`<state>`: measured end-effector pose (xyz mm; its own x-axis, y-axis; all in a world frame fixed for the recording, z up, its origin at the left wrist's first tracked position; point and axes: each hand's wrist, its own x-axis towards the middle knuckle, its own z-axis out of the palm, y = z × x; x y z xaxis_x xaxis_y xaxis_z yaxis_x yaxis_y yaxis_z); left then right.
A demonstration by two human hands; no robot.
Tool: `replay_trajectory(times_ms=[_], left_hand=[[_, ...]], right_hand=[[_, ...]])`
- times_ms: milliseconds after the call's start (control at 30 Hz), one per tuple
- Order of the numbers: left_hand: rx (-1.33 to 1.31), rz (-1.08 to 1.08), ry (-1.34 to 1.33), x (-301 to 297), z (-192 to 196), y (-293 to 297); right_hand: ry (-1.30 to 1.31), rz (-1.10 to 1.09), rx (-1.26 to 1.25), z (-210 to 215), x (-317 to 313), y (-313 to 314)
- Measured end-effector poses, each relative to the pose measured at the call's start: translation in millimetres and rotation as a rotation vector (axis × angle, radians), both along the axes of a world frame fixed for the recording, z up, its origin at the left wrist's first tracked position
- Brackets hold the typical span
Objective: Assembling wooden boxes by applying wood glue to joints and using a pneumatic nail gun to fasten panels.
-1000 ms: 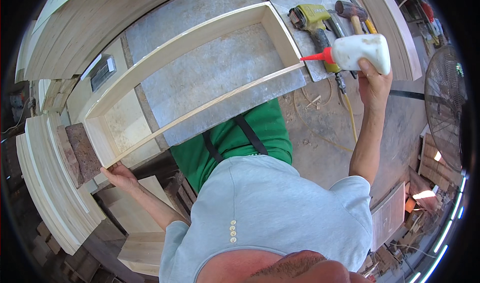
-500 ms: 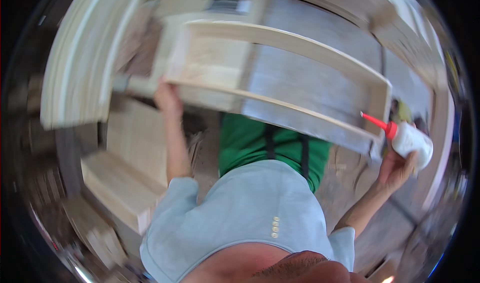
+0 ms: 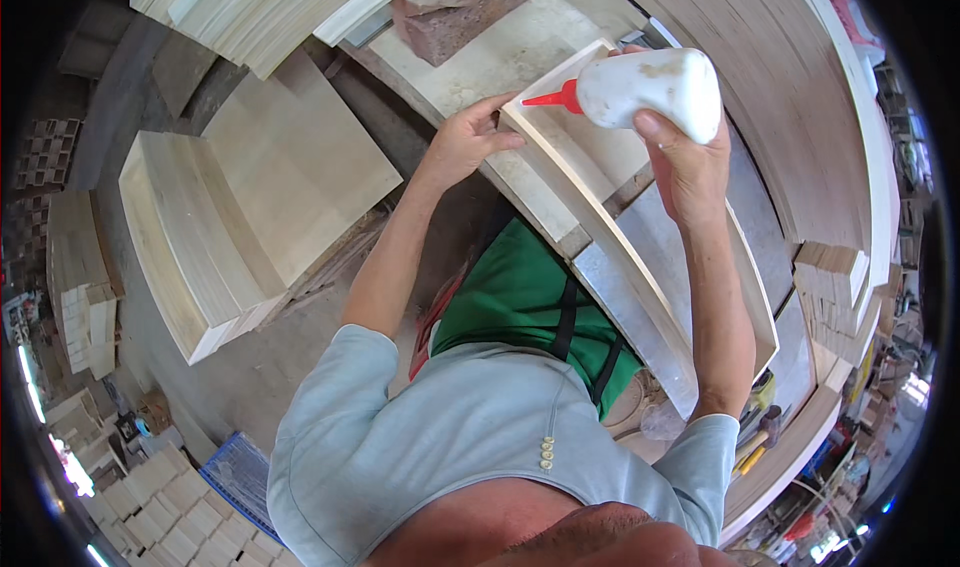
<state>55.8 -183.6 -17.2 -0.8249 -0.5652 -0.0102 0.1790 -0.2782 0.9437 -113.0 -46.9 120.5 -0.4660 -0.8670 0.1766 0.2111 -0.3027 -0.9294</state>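
Head view: nearest, a grey shirt and green apron fill the lower middle, with both forearms reaching up to the table. On it lies an open wooden frame, a shallow box of pale boards with no bottom, so the grey table top shows through; it holds nothing. The left hand rests open-fingered on the frame's near corner, steadying it, gripping nothing else. The right hand is closed round a white glue bottle, tipped so its red nozzle points at that same corner, just beside the left fingers. I judge gluing is under way at this corner; no glue bead is plain to see, and the rest of the frame looks untouched. Further off, a brick sits on the table, and stacked boards lie to the left
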Motion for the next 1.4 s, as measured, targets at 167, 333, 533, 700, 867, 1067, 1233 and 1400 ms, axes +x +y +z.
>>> replay_trajectory(times_ms=[167,333,533,700,867,1067,1233,1400], left_hand=[[-0.046,0.034,0.013,1,-10,-3],[-0.082,0.04,-0.02,1,-9,-3],[-0.06,0.045,0.028,0,-8,-2],[-0.095,0.052,-0.018,0,-9,-3],[-0.082,0.032,-0.018,0,-6,-3],[-0.056,0.023,0.0,0,-3,-1],[-0.064,0.05,-0.017,-1,-10,-4],[-0.055,0.027,0.026,-1,-12,-4]], right_hand=[[0.087,0.015,0.049,-14,1,-15],[0.119,-0.022,0.074,-19,-7,-16],[0.132,-0.081,0.032,-20,-21,-20],[0.143,-0.15,0.028,-19,-37,-22],[0.16,-0.209,0.001,-23,-54,-27],[0.297,-0.38,0.012,-17,-68,-31],[0.148,-0.297,-0.028,0,-45,-5],[0.067,-0.185,-0.036,-10,-4,1]])
